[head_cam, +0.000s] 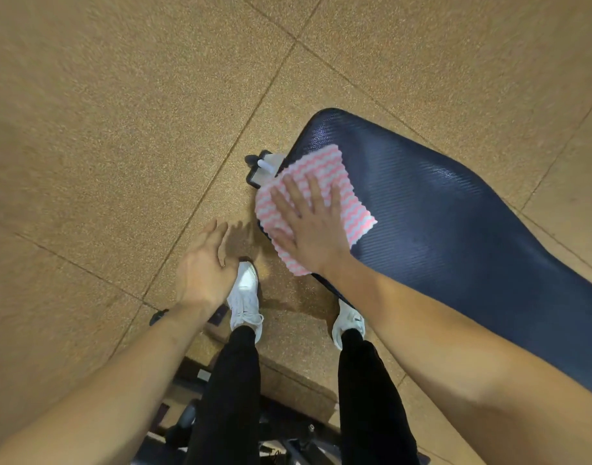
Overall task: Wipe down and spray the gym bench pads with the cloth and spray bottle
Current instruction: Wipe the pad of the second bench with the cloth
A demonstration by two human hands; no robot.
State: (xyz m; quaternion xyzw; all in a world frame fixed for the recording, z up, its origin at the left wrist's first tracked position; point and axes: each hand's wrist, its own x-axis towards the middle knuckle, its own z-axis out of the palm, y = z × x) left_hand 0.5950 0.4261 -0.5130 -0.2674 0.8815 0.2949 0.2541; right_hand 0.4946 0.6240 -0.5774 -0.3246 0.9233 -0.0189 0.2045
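A dark blue ribbed bench pad runs from centre to the lower right. A pink and white wavy-striped cloth lies on its near end, partly hanging over the left edge. My right hand presses flat on the cloth with fingers spread. My left hand hovers above the floor left of the pad, fingers loosely apart, holding nothing. No spray bottle is in view.
The bench's black and white foot bracket sticks out at the pad's far left end. My legs in black trousers and white shoes stand beside the pad. Dark metal equipment parts lie at the bottom. Brown speckled tile floor surrounds everything.
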